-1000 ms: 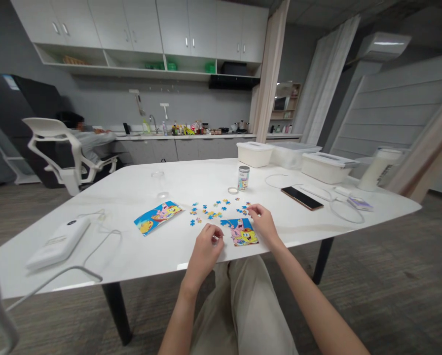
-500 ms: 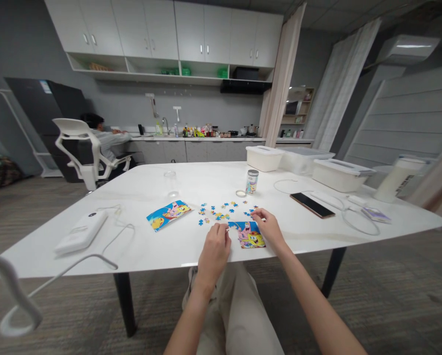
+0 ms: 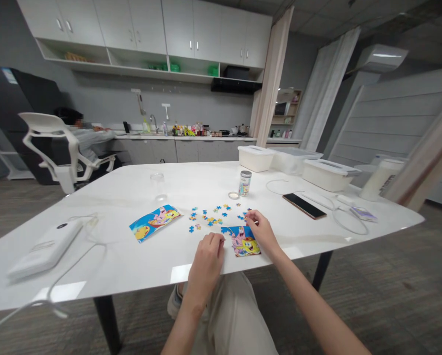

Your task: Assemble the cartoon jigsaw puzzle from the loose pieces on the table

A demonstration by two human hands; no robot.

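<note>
A small, partly built cartoon jigsaw puzzle (image 3: 243, 240) lies near the front edge of the white table (image 3: 132, 256). My left hand (image 3: 206, 256) rests curled just left of it, fingertips pinched together; what they hold is too small to make out. My right hand (image 3: 260, 228) sits at the puzzle's top right corner, fingers pinched on a small puzzle piece. Several loose blue puzzle pieces (image 3: 209, 217) are scattered behind the puzzle. A printed reference picture (image 3: 155, 222) lies further left.
A small tin (image 3: 244, 183) and its lid (image 3: 234, 195) stand behind the pieces. A phone (image 3: 304, 205), cables and white boxes (image 3: 256, 158) sit at the right, a white power bank (image 3: 45, 249) at the left. A person sits in a white chair (image 3: 54, 148) at far left.
The head camera has shifted, so the view moved slightly. My left hand has edged closer to the puzzle's left edge; my right hand stays at its top right corner.
</note>
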